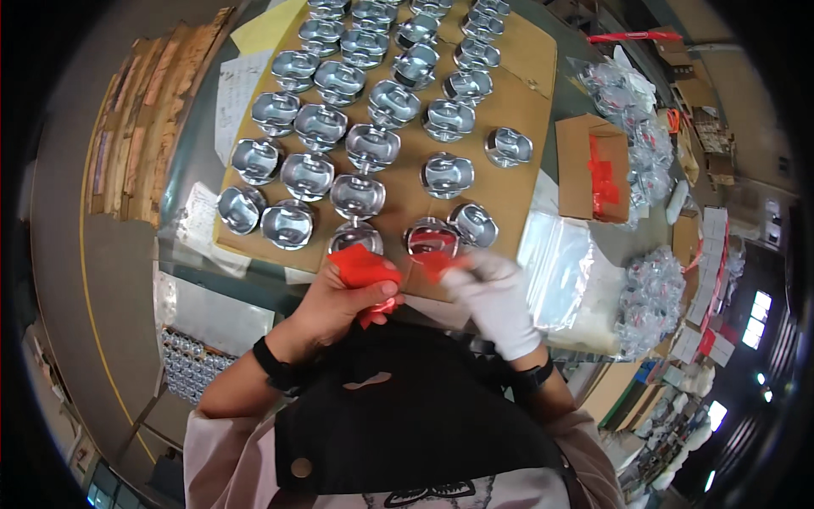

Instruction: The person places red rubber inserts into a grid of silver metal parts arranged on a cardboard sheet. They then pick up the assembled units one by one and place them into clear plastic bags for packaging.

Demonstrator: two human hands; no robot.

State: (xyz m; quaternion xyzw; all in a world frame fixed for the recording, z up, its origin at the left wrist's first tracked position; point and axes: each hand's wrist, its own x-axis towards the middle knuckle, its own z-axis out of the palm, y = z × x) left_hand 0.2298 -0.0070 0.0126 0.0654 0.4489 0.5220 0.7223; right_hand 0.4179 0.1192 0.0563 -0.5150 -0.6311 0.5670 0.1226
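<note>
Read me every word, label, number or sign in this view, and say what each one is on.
Nothing can be read for certain.
Upper-left paper sheet beside the cardboard: faint marks, too blurred.
Lower-left paper sheet: faint marks, too blurred.
Red strip, upper right: pale marks, too small.
Metal pistons: no readable marking.
Red plastic in the left hand: no readable lettering.

Floor (59, 254): grey-brown, yellow line (93, 329) along left side. Wooden boards (140, 119): stacked left, beside dark green-grey surface (188, 165). Right periphery: dark interior, bright window (756, 320), small round lamps (761, 378) glowing below it. Lower left edge: bluish panes (102, 494). Brown cartons (702, 89): stacked upper right.
</note>
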